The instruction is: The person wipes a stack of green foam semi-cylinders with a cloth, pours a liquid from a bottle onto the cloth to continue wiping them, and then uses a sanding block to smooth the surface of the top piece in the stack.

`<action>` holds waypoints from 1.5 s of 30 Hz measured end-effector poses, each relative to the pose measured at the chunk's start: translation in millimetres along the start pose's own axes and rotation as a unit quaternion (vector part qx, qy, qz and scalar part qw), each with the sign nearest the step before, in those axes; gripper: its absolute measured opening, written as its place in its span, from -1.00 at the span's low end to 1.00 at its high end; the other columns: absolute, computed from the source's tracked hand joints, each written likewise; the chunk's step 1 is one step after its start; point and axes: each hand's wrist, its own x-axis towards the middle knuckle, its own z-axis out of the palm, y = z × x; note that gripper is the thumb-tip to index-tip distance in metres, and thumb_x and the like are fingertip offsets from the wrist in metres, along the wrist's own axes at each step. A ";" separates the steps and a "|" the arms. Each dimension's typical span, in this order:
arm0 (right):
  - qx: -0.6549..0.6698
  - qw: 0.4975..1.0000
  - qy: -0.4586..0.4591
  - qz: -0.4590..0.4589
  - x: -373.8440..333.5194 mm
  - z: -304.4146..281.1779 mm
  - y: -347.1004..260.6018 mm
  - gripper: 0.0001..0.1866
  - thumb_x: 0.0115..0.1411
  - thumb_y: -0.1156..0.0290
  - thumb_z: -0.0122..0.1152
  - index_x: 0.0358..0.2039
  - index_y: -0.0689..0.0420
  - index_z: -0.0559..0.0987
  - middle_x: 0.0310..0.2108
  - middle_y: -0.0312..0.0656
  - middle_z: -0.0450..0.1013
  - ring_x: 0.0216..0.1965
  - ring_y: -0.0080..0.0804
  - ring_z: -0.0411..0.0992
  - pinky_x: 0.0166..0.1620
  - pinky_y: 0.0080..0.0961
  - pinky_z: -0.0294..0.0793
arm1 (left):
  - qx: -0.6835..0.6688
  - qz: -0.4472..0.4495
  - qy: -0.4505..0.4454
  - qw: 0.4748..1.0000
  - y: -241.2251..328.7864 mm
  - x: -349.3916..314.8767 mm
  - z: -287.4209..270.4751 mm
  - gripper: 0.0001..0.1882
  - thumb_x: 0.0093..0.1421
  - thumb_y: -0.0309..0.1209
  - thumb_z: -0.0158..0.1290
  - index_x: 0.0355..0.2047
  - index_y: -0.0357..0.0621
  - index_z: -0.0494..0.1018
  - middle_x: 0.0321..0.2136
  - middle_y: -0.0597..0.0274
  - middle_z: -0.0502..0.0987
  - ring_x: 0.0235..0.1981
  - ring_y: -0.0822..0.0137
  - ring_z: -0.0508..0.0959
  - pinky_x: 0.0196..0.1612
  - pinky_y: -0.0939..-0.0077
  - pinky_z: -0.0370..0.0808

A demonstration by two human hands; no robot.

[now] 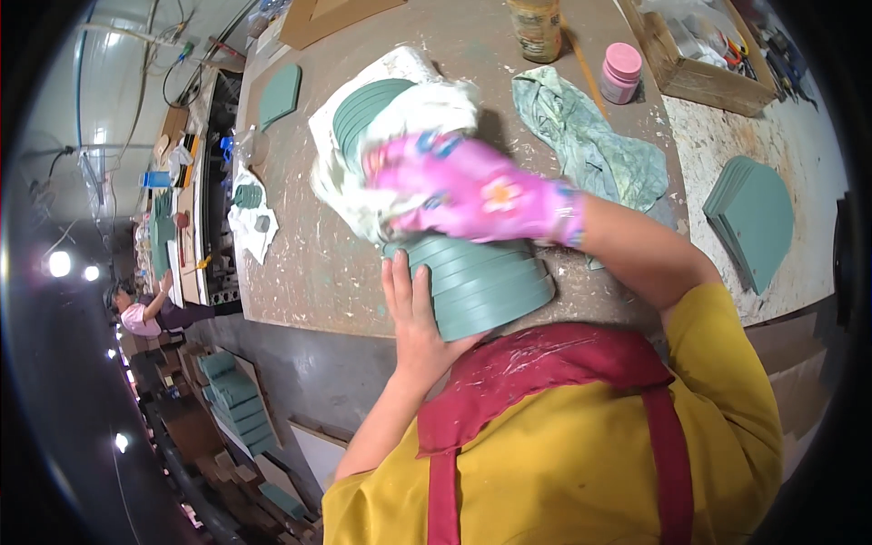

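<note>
A stack of green fan-shaped tiles (481,282) stands on edge at the near side of the workbench (300,263), leaning away from me. My left hand (413,318), bare, presses flat against the stack's near left side. My right hand (472,191), in a pink flowered glove, lies across the top of the stack and holds a white cloth (400,136) bunched over the upper tiles. More green tile edges (363,109) show under the cloth.
A crumpled green-white rag (590,136) lies to the right. Behind it stand a pink-lidded jar (621,73), a yellowish jar (536,27) and a wooden box (699,54). Another tile stack (754,218) sits far right. A person (145,309) works at the left.
</note>
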 end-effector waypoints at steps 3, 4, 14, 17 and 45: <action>-0.128 0.989 0.068 -0.024 -26.6 16.5 23.3 -0.58 0.16 0.25 0.10 0.00 0.15 0.46 0.03 -0.06 0.33 0.06 -0.07 0.28 0.12 -0.25 0.28 | -0.041 -0.022 0.017 0.999 -0.1 -2.4 0.8 0.18 -0.19 -0.03 0.33 0.29 -0.19 -0.12 0.28 -0.25 -0.10 0.28 -0.35 -0.11 0.25 -0.20 -0.05; -0.079 0.993 0.076 0.048 -43.5 16.1 31.5 -0.58 0.15 0.25 0.11 0.00 0.15 0.46 0.02 -0.06 0.34 0.06 -0.07 0.28 0.11 -0.22 0.28 | -0.062 -0.030 0.022 0.997 1.8 -4.0 3.1 0.17 -0.19 -0.05 0.34 0.29 -0.19 -0.13 0.28 -0.24 -0.10 0.28 -0.35 -0.11 0.24 -0.20 -0.05; -0.191 0.980 -0.021 -0.060 -16.7 11.9 -13.2 -0.58 0.08 0.24 0.08 -0.02 0.02 0.49 -0.07 -0.07 0.37 -0.04 -0.14 0.35 0.04 -0.17 0.31 | -0.070 -0.035 0.018 0.997 1.9 -4.5 1.3 0.18 -0.21 -0.09 0.36 0.29 -0.18 -0.13 0.29 -0.21 -0.13 0.28 -0.32 -0.11 0.25 -0.18 -0.06; -0.081 0.990 0.112 -0.021 -55.6 25.0 31.6 -0.63 0.04 0.30 0.12 -0.10 0.04 0.52 -0.09 -0.10 0.38 0.00 -0.12 0.33 0.09 -0.18 0.28 | -0.067 -0.040 0.004 0.997 3.7 -2.5 1.0 0.19 -0.22 -0.09 0.36 0.30 -0.15 -0.13 0.30 -0.20 -0.14 0.29 -0.32 -0.12 0.24 -0.18 -0.05; -0.006 0.969 0.128 0.213 -108.5 -0.8 33.9 -0.55 0.08 0.37 0.24 -0.01 0.24 0.45 -0.09 -0.04 0.39 0.00 -0.14 0.34 0.08 -0.34 0.33 | -0.123 0.000 0.063 0.990 -6.6 -9.3 15.5 0.13 -0.18 -0.11 0.35 0.28 -0.16 -0.08 0.29 -0.21 -0.10 0.28 -0.32 -0.08 0.24 -0.19 -0.07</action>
